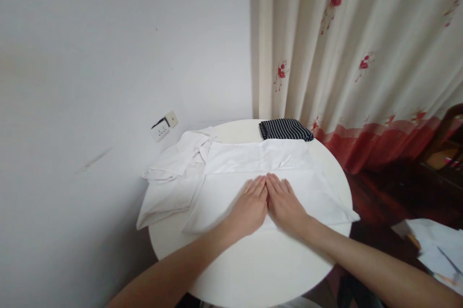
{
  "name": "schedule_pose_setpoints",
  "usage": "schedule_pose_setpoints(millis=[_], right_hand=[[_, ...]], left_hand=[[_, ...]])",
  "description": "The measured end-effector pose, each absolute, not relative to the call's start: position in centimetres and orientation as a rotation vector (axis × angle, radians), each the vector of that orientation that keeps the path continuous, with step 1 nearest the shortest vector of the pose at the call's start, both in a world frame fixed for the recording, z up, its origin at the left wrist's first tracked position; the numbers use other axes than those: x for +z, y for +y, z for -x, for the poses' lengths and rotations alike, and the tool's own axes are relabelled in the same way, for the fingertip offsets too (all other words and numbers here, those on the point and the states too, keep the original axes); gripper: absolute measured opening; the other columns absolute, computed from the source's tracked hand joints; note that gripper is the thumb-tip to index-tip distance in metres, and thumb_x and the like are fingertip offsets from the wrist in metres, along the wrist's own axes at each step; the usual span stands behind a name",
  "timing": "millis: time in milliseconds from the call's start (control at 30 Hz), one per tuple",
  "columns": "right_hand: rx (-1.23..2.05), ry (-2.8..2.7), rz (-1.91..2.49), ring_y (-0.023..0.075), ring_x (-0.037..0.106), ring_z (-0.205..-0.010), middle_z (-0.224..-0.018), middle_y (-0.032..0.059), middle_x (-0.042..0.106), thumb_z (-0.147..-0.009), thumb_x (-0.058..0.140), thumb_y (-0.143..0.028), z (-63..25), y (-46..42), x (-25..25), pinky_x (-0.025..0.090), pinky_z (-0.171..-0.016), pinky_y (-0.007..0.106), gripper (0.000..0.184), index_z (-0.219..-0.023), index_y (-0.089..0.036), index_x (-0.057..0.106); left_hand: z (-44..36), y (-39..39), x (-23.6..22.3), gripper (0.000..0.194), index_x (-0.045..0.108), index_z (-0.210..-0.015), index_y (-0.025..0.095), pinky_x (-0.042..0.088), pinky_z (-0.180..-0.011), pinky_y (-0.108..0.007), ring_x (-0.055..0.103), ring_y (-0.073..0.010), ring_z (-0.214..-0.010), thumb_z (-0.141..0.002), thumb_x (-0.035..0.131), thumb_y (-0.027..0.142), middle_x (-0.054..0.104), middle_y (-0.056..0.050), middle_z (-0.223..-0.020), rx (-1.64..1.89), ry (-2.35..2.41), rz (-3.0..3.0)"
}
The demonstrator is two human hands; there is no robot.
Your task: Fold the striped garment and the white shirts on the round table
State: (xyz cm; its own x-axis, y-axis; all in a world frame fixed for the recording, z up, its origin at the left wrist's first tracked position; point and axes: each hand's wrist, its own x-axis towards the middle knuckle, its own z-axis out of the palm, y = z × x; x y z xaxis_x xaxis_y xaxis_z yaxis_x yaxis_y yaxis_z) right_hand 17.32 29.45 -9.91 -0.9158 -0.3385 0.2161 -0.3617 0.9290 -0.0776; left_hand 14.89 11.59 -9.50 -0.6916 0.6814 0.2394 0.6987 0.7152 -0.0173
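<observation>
A white garment (224,197), which looks like a shirt, lies partly folded on a round white table (253,269). My left hand (251,204) rests flat on the middle of the cloth, fingers stretched out and pointing away from me. Beside it, thumb side to thumb side, my right hand (285,202) lies flat on the same cloth. The two hands touch near the fingertips, and neither grips anything. One corner of the garment reaches the table's right edge.
More white cloth (173,182) is heaped at the left, against the wall and over the table's edge. A folded black-and-white striped cloth (285,129) lies at the back. A wall socket (160,130), a flowered curtain (307,47) and papers (437,245) on the right surround the table.
</observation>
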Motion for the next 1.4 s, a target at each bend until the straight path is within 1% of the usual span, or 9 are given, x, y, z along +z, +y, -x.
schedule_pose_setpoints(millis=[67, 233, 367, 567, 667, 833, 1033, 1233, 1400], right_hand=[[0.202, -2.942, -0.511, 0.0276, 0.022, -0.153, -0.164, 0.0164, 0.026, -0.098, 0.029, -0.02, -17.0, 28.5, -10.6, 0.019, -0.122, 0.052, 0.06, -0.157, -0.005, 0.031], [0.226, -2.982, -0.404, 0.0285, 0.018, -0.154, -0.166, 0.0133, 0.021, -0.102, 0.032, -0.045, -16.0, 32.7, -11.3, 0.016, -0.122, 0.057, 0.065, -0.159, -0.013, 0.03], [0.204, -2.976, -0.186, 0.0315, 0.019, -0.153, -0.165, 0.017, 0.022, -0.103, 0.028, -0.044, -15.5, 34.6, -11.3, 0.018, -0.119, 0.061, 0.066, -0.157, -0.008, 0.03], [0.174, -2.941, -0.45, 0.0251, 0.015, -0.154, -0.166, 0.0112, 0.021, -0.1, 0.028, -0.025, -15.0, 29.8, -10.8, 0.015, -0.123, 0.054, 0.061, -0.159, -0.01, 0.027], [0.207, -2.98, -0.437, 0.0259, 0.018, -0.154, -0.166, 0.0128, 0.023, -0.101, 0.03, -0.033, -14.2, 30.4, -11.0, 0.017, -0.122, 0.054, 0.063, -0.159, -0.009, 0.026], [0.166, -2.961, -0.342, 0.0297, 0.024, -0.152, -0.163, 0.0159, 0.03, -0.103, 0.028, -0.05, -13.5, 36.9, -12.0, 0.022, -0.12, 0.055, 0.066, -0.156, -0.011, 0.034], [0.101, -2.919, -0.194, 0.0328, 0.028, -0.15, -0.162, 0.0153, 0.033, -0.103, 0.026, -0.05, -14.6, 44.2, -13.5, 0.031, -0.114, 0.063, 0.063, -0.156, -0.017, 0.035], [0.174, -2.842, -0.05, 0.0351, 0.036, -0.146, -0.156, 0.02, 0.043, -0.102, 0.03, -0.046, -16.6, 48.4, -13.7, 0.037, -0.11, 0.062, 0.059, -0.151, -0.015, 0.043], [0.284, -2.723, -0.395, 0.031, 0.026, -0.151, -0.161, 0.009, 0.036, -0.101, 0.039, -0.044, -20.8, 47.7, -11.4, 0.02, -0.12, 0.063, 0.056, -0.155, -0.028, 0.038]], left_hand=[[-15.0, 12.4, -10.5, 0.057, 0.03, -0.157, 0.009, 0.017, -0.125, -0.044, 0.022, -0.0238, -0.153, -0.103, 0.031, 0.03, 0.031, -0.013, -0.163, -0.126, -2.712, 1.15], [-12.9, 7.1, -11.1, 0.068, 0.027, -0.159, 0.016, 0.019, -0.123, -0.054, 0.016, -0.0296, -0.154, -0.102, 0.036, 0.053, 0.02, -0.011, -0.167, -0.074, -2.863, 0.925], [-12.3, 5.6, -10.6, 0.066, 0.03, -0.157, 0.009, 0.022, -0.121, -0.057, 0.023, -0.0332, -0.152, -0.103, 0.034, 0.047, 0.026, -0.018, -0.164, -0.008, -2.921, 0.706], [-12.7, 12.2, -10.8, 0.059, 0.028, -0.158, 0.01, 0.018, -0.124, -0.05, 0.019, -0.0249, -0.154, -0.104, 0.03, 0.036, 0.024, -0.013, -0.165, -0.067, -2.717, 0.976], [-12.1, 12.4, -11.1, 0.063, 0.027, -0.158, 0.011, 0.019, -0.124, -0.052, 0.019, -0.0257, -0.154, -0.105, 0.029, 0.044, 0.023, -0.014, -0.166, -0.115, -2.75, 0.973], [-11.6, 6.8, -11.4, 0.067, 0.029, -0.158, 0.013, 0.021, -0.122, -0.056, 0.022, -0.0292, -0.153, -0.104, 0.033, 0.052, 0.025, -0.015, -0.165, -0.106, -2.838, 0.859], [-12.7, -0.4, -11.5, 0.057, 0.042, -0.153, 0.016, 0.026, -0.121, -0.054, 0.029, -0.0295, -0.15, -0.103, 0.04, 0.043, 0.034, -0.015, -0.161, -0.02, -2.801, 0.703], [-15.4, -5.0, -11.0, 0.057, 0.037, -0.156, 0.015, 0.027, -0.12, -0.057, 0.025, -0.0317, -0.152, -0.104, 0.036, 0.039, 0.029, -0.016, -0.163, -0.021, -2.817, 0.776], [-17.9, -7.7, -9.9, 0.069, 0.018, -0.162, 0.027, 0.019, -0.123, -0.055, 0.011, -0.0307, -0.154, -0.103, 0.043, 0.052, 0.018, -0.009, -0.167, -0.028, -2.817, 1.135]])
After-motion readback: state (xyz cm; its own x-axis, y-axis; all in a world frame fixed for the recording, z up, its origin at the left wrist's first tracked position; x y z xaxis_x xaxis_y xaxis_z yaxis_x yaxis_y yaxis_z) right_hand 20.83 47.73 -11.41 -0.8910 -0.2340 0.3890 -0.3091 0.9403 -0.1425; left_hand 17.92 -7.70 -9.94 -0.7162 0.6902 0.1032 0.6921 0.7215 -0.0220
